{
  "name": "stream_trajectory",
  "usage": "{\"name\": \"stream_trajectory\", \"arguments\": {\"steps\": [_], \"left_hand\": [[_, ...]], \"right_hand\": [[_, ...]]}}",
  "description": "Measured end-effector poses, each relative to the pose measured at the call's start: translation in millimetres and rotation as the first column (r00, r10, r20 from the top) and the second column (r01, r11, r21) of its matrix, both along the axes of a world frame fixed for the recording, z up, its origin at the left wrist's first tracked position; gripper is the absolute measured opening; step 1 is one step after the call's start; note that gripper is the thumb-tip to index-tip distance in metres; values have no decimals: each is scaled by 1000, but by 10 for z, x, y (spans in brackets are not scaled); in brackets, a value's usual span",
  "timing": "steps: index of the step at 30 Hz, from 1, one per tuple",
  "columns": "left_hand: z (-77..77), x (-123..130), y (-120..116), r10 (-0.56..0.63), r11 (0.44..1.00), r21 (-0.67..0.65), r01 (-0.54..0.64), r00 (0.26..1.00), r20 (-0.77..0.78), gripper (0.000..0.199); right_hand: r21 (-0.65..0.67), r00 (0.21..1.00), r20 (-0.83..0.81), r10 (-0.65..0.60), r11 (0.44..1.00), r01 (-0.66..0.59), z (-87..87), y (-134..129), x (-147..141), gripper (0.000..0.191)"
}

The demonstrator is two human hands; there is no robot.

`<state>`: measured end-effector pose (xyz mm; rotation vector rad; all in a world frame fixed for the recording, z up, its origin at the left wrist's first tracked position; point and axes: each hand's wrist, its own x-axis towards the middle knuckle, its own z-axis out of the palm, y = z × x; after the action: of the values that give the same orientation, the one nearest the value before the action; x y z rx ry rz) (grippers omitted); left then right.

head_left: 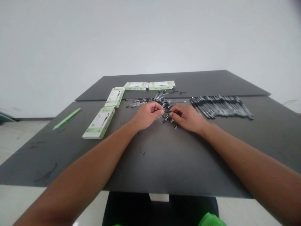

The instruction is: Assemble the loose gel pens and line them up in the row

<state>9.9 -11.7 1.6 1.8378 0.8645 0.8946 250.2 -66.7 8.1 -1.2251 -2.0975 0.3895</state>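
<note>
My left hand (150, 113) and my right hand (185, 116) meet over a loose pile of pen parts (162, 99). Between their fingertips is a short black pen part (166, 111), pinched at its left end by the left hand and at its right end by the right. Its exact kind is too small to make out. Clear barrels, black caps and thin refills seem to make up the pile, which lies partly hidden behind both hands. To the right of my right hand, a row of black-and-clear pens (218, 106) lies side by side.
Green-and-white pen boxes (100, 122) line the left and back of the pile, with another box (161, 84) at the back. A light green pen (67, 118) lies at far left. The dark table (164, 163) has a seam across it, with a wall behind.
</note>
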Motion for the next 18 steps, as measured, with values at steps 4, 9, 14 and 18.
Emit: {"name": "stream_trajectory", "arguments": {"steps": [4, 9, 14, 18], "left_hand": [[-48, 6, 24, -25, 999, -34, 26, 999, 34, 25], [-45, 8, 20, -37, 999, -36, 38, 998, 41, 25], [-34, 9, 11, -35, 999, -21, 36, 998, 45, 24], [-50, 13, 14, -41, 999, 0, 41, 998, 55, 23]], "right_hand": [[-8, 1000, -1, -1, 1000, 1, 9, -6, -7, 17], [-18, 1000, 1, 3, 1000, -3, 15, -10, -12, 18], [-17, 1000, 1, 2, 1000, -2, 12, -10, -15, 17], [-19, 1000, 8, 10, 1000, -10, 9, -8, -14, 20]]}}
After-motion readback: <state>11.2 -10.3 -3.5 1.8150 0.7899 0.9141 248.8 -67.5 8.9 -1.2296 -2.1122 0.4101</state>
